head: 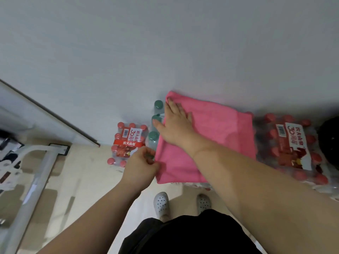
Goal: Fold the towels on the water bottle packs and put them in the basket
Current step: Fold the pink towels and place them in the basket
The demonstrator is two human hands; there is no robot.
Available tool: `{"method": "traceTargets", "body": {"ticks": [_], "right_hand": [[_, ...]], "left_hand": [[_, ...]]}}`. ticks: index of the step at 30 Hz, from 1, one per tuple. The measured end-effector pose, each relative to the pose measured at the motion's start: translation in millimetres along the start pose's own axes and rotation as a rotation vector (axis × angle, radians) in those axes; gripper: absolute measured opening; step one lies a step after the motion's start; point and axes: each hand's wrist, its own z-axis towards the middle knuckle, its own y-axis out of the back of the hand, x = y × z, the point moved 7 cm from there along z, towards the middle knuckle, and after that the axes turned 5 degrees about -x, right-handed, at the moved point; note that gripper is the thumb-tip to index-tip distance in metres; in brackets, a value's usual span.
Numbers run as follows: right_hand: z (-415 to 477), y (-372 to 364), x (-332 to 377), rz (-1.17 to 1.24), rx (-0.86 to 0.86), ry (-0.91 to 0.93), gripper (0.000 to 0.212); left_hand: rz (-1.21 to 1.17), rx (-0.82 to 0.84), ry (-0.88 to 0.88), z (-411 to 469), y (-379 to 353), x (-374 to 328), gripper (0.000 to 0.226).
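Note:
A pink towel (216,136) lies spread over a water bottle pack against the white wall, folded at least once. My right hand (176,125) lies flat on its left part, fingers straight and pointing toward the far left corner. My left hand (141,165) pinches the towel's near left edge with curled fingers. Green-capped bottles (156,121) show just left of the towel. A red-capped water bottle pack (291,149) sits to the right, partly under the towel. A dark round object (330,142), possibly the basket, is cut off at the right edge.
A smaller red-capped bottle pack (128,142) stands lower on the floor to the left. A white metal frame (34,178) leans at far left. My feet in white perforated shoes (161,204) stand on the beige floor just before the packs.

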Motion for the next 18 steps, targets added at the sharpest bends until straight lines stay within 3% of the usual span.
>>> {"method": "traceTargets", "body": {"ticks": [7,11,16,18], "right_hand": [[10.1,-37.6,49.3,0.035,0.106,0.214,0.080],[2.6,-17.7,37.5,0.163,-0.010,0.278,0.070],[-21.6,18.3,-38.5,0.058,-0.189,0.059,0.072],[-36.8,32.1,-77.3,0.040,-0.268,-0.060,0.077]], "left_hand": [[0.006,-0.069,0.017,16.7,55.0,34.8,0.023],[-0.004,-0.074,0.006,19.6,59.8,40.4,0.025],[0.182,-0.309,-0.247,19.5,64.6,13.8,0.026],[0.195,-0.288,-0.385,12.9,48.9,-12.1,0.019]]}}
